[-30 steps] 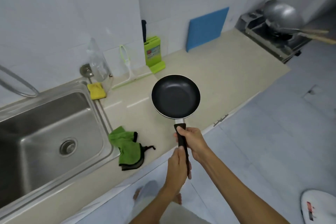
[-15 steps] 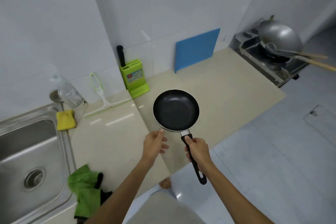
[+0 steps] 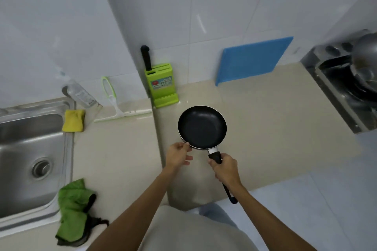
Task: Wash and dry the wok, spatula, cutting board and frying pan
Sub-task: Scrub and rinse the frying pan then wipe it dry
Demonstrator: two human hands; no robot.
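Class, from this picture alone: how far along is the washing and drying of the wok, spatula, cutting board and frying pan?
Looks done: the cutting board leans against the wall and the wok sits on the stove, away from the sink. In hand: the frying pan, right hand gripping its handle, left hand pinching its rim, over the counter. Left: probably setting it down. The spatula cannot be made out.
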